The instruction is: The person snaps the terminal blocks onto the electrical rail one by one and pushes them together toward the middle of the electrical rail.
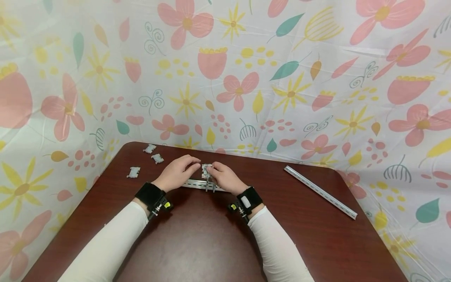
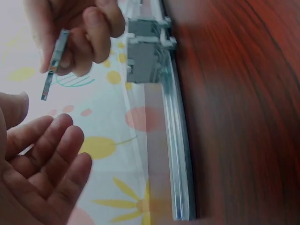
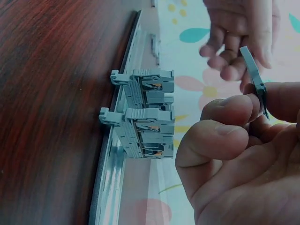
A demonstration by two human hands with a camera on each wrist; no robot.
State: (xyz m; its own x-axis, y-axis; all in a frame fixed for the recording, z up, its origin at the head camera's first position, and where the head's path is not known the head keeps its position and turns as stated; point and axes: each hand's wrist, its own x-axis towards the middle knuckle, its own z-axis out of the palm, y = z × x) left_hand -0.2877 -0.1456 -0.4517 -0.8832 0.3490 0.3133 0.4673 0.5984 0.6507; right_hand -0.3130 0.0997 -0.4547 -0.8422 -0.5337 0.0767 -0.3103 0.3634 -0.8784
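Note:
A thin grey terminal block (image 1: 206,170) is pinched between the thumb and fingers of my right hand (image 1: 225,177); in the right wrist view the block (image 3: 253,70) shows edge-on. My left hand (image 1: 179,172) is close by on the left, its fingers loosely bent and holding nothing; the left wrist view shows a gap between this hand (image 2: 42,164) and the block. Below both hands a slotted metal DIN rail (image 1: 195,183) lies across the table. Two grey terminal blocks (image 3: 150,126) sit clipped side by side on that rail, standing upright with a small space between them.
Three loose grey terminal blocks lie at the table's left: one near the back edge (image 1: 149,148), one beside it (image 1: 157,158), one further left (image 1: 133,172). A second DIN rail (image 1: 320,192) lies slantwise at the right. A flowered curtain (image 1: 239,90) hangs behind the table.

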